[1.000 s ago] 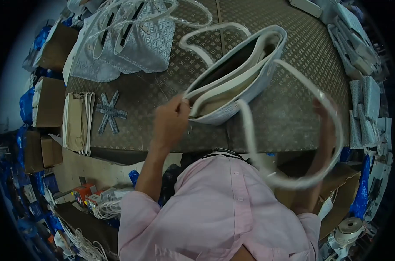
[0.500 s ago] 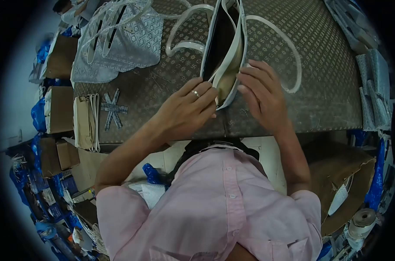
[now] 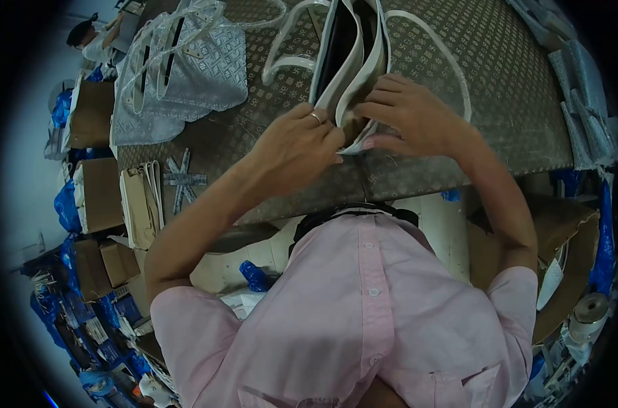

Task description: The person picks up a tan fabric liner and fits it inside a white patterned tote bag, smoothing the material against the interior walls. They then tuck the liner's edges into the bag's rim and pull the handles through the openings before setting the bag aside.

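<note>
An open bag [image 3: 350, 75] with pale edges and a dark inside lies on the patterned table [image 3: 520, 102], its near end toward me. My left hand [image 3: 298, 144], with a ring on one finger, has its fingers closed on the bag's left edge near that end. My right hand [image 3: 407, 119] is at the right edge, fingers bent over the rim and thumb low near the corner. Pale plastic-wrapped handles [image 3: 452, 61] loop out on both sides of the bag.
Silvery patterned bags [image 3: 210, 68] lie at the upper left. Crossed strips [image 3: 184, 179] and folded pale pieces [image 3: 140, 207] are near the left edge. Cardboard boxes [image 3: 101, 194] stand beyond it. Grey wrapped bundles [image 3: 581, 102] are at the right. A person [image 3: 98, 39] is at the far upper left.
My right hand has moved in over the bag's right rim, with its forearm swung outward. The bag's inner pale edges stand further apart near my hands. The view has shifted slightly.
</note>
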`<control>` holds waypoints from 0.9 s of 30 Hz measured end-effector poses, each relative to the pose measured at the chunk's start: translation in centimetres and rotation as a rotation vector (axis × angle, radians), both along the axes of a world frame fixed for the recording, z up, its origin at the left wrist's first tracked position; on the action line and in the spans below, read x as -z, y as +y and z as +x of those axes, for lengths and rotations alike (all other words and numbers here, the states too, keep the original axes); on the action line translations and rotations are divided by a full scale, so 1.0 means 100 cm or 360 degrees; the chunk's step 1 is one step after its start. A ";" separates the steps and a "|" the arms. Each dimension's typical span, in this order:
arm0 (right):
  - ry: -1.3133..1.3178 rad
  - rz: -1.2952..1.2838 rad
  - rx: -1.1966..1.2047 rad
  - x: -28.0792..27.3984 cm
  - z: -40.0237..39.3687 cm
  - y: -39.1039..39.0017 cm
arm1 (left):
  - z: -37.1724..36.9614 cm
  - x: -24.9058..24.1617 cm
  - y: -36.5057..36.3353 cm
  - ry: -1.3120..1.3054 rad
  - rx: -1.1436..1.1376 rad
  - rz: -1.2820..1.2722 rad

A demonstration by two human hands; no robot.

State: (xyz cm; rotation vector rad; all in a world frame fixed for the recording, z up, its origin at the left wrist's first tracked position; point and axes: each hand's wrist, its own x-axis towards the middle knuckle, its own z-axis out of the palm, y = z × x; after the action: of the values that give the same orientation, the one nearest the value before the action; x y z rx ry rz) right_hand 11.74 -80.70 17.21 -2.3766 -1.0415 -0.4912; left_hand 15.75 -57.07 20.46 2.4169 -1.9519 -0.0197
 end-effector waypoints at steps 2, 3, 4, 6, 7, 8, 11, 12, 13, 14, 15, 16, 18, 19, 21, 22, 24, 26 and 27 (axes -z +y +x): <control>0.0038 -0.0196 -0.0053 -0.001 -0.002 -0.011 | 0.005 0.001 0.000 0.0107 -0.0059 0.0082; 0.0043 -0.0196 -0.0027 0.001 -0.003 -0.011 | 0.006 0.004 0.001 0.0149 -0.0132 -0.0112; 0.0039 -0.0191 0.0016 0.003 -0.005 -0.010 | 0.007 0.006 0.001 0.0195 -0.0204 -0.0301; 0.0062 -0.0173 0.0088 0.011 -0.009 -0.006 | 0.006 0.012 -0.003 0.0144 -0.0150 -0.0266; 0.0014 -0.0125 0.0125 0.015 -0.008 -0.002 | 0.005 0.014 -0.004 0.0078 -0.0126 -0.0242; -0.0044 -0.0077 0.0163 0.017 -0.006 0.000 | 0.006 0.014 -0.004 0.0089 -0.0103 -0.0232; -0.0160 -0.0052 0.0197 0.021 -0.006 0.001 | 0.010 0.015 -0.001 0.0017 -0.0001 -0.0108; -0.0150 -0.0038 0.0224 0.023 -0.006 0.001 | 0.010 0.019 0.000 -0.0035 0.0017 -0.0203; -0.0147 -0.0007 0.0222 0.025 -0.006 0.001 | 0.010 0.022 0.000 -0.0083 0.0036 -0.0300; -0.0140 0.0023 0.0218 0.027 -0.008 0.001 | 0.010 0.021 0.000 -0.0066 0.0061 -0.0287; -0.0123 0.0034 0.0242 0.028 -0.009 0.001 | 0.010 0.019 0.000 -0.0125 0.0050 -0.0191; -0.0168 0.0059 0.0240 0.028 -0.010 0.002 | 0.010 0.017 0.000 -0.0186 0.0038 -0.0096; -0.0215 0.0084 0.0248 0.029 -0.012 0.004 | 0.013 0.015 -0.002 -0.0108 0.0099 -0.0064; -0.0248 0.0108 0.0246 0.030 -0.013 0.005 | 0.015 0.014 -0.003 -0.0042 0.0150 -0.0038; -0.0283 0.0137 0.0263 0.032 -0.015 0.005 | 0.020 0.013 -0.006 0.0035 0.0251 0.0000; -0.0271 0.0107 0.0231 0.033 -0.015 0.004 | 0.022 0.012 -0.008 0.0107 0.0335 0.0033; -0.0261 0.0090 0.0223 0.034 -0.016 0.005 | 0.024 0.009 -0.011 0.0167 0.0345 0.0123; -0.0222 0.0188 0.0238 0.032 -0.014 0.005 | 0.025 0.008 -0.014 0.0214 0.0338 0.0206; -0.0234 0.0194 0.0247 0.032 -0.013 0.003 | 0.025 0.010 -0.014 0.0215 0.0301 0.0100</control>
State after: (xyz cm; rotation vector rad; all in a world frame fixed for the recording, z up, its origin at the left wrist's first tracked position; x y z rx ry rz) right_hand 10.41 -80.37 14.00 -2.3507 -0.8654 -0.7738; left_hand 18.22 -58.48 19.43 2.1920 -2.1390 -0.2460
